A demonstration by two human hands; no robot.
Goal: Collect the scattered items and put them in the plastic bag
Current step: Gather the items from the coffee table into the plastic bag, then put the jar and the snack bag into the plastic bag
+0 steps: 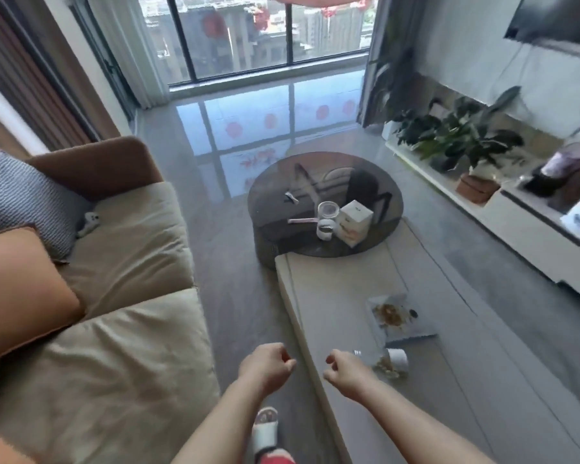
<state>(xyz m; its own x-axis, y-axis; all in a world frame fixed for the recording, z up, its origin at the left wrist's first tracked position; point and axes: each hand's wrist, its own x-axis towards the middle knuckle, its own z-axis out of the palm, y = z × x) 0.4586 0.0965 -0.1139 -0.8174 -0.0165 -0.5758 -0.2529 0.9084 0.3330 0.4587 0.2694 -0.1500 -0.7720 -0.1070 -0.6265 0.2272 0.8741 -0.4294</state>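
Note:
My left hand (265, 366) and my right hand (345, 371) hover side by side, fingers loosely curled, holding nothing, over the near left edge of a long pale table (349, 289). Just right of my right hand lies a tipped white cup (397, 360) with spilled snack bits (387, 369). Beyond it a clear plastic bag or wrapper (404, 321) lies flat with brown crumbs on it. On the round dark glass table (275, 189) stand a glass jar (327, 212), a white box (355, 217), a pink strip (302, 221) and a small wrapper (290, 196).
A beige sofa (121, 313) with an orange cushion (17, 289) and a blue-grey pillow (17, 195) runs along the left. Grey floor lies between sofa and tables. A low white cabinet (533, 236) with potted plants (466, 135) lines the right wall. My slippered foot (265, 426) shows below.

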